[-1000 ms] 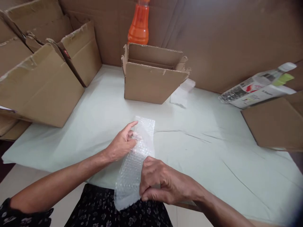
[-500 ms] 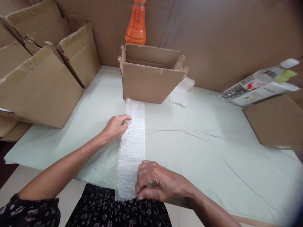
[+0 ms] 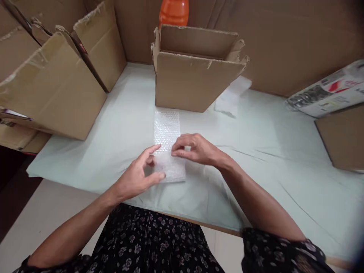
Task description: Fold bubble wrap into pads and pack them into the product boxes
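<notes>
A strip of bubble wrap (image 3: 167,129) lies on the pale green cloth in front of an open cardboard box. Its near part is doubled back over itself, with the fold toward me. My left hand (image 3: 140,172) is at the strip's left side, thumb and fingers spread apart, fingertips at its edge. My right hand (image 3: 195,149) pinches the loose edge of the folded layer from the right, thumb and fingertips together on it.
An open cardboard box (image 3: 193,83) stands behind the strip, with an orange bottle (image 3: 174,13) beyond it. White sheet material (image 3: 233,96) lies beside that box. Larger cartons (image 3: 57,91) fill the left; a plastic bottle (image 3: 327,89) and another carton (image 3: 344,140) are at right.
The strip's near end, which hung over the table edge, has been folded away from me onto the strip. My right hand moved forward with it; my left hand came nearer and opened.
</notes>
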A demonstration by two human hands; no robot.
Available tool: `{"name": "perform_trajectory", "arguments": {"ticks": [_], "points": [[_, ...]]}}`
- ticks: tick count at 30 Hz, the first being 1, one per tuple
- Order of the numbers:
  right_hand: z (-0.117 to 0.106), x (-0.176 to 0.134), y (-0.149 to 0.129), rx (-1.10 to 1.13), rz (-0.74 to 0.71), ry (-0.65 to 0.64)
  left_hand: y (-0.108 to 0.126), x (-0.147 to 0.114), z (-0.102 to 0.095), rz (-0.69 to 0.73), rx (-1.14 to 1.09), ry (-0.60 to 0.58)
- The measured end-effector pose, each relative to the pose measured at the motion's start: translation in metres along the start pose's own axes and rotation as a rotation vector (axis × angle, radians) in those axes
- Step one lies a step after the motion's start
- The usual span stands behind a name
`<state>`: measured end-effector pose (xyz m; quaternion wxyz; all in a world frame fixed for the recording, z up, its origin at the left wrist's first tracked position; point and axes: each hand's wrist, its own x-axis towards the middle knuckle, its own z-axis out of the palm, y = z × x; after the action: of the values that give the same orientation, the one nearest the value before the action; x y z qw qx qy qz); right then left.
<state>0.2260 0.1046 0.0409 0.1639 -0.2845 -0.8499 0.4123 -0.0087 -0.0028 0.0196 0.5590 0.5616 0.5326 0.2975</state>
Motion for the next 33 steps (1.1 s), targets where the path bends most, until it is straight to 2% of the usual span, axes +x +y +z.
{"name": "perform_trajectory", "arguments": {"ticks": [3,5,7,9,11,13,15,18,20,24,26,29,31,33], "points": [[0.004,0.006,0.013,-0.25,0.08,0.12,-0.002,0.018,0.014,-0.017,0.345,0.178],[0.014,-0.009,0.011,-0.404,0.063,0.204,-0.007,0.03,0.018,0.014,0.507,0.203],[0.028,-0.033,0.003,-0.481,-0.014,0.194,-0.014,0.036,0.017,0.062,0.61,0.226],[0.045,-0.054,-0.007,-0.524,-0.08,0.106,-0.02,0.034,0.014,0.16,0.659,0.282],[0.063,-0.066,-0.011,-0.56,-0.084,0.066,-0.024,0.025,0.012,0.309,0.65,0.366],[0.078,-0.069,-0.009,-0.55,-0.05,0.111,-0.026,0.011,0.011,0.449,0.61,0.4],[0.088,-0.067,-0.005,-0.458,-0.02,0.193,-0.026,-0.006,0.013,0.526,0.589,0.345],[0.09,-0.064,-0.004,-0.245,0.028,0.241,-0.027,-0.022,0.02,0.527,0.592,0.242],[0.086,-0.066,-0.006,-0.172,0.064,0.276,-0.029,-0.024,0.024,0.48,0.596,0.267],[0.078,-0.074,-0.013,-0.421,0.004,0.453,-0.034,-0.009,0.024,0.416,0.693,0.396],[0.079,-0.075,-0.014,-0.545,-0.05,0.391,-0.036,-0.001,0.021,0.405,0.764,0.412],[0.084,-0.068,-0.009,-0.599,-0.093,0.235,-0.036,0.003,0.016,0.43,0.791,0.458],[0.086,-0.062,-0.007,-0.584,-0.077,0.216,-0.033,-0.003,0.014,0.507,0.757,0.472],[0.085,-0.058,-0.007,-0.509,-0.054,0.218,-0.029,-0.014,0.014,0.584,0.714,0.41]]}}
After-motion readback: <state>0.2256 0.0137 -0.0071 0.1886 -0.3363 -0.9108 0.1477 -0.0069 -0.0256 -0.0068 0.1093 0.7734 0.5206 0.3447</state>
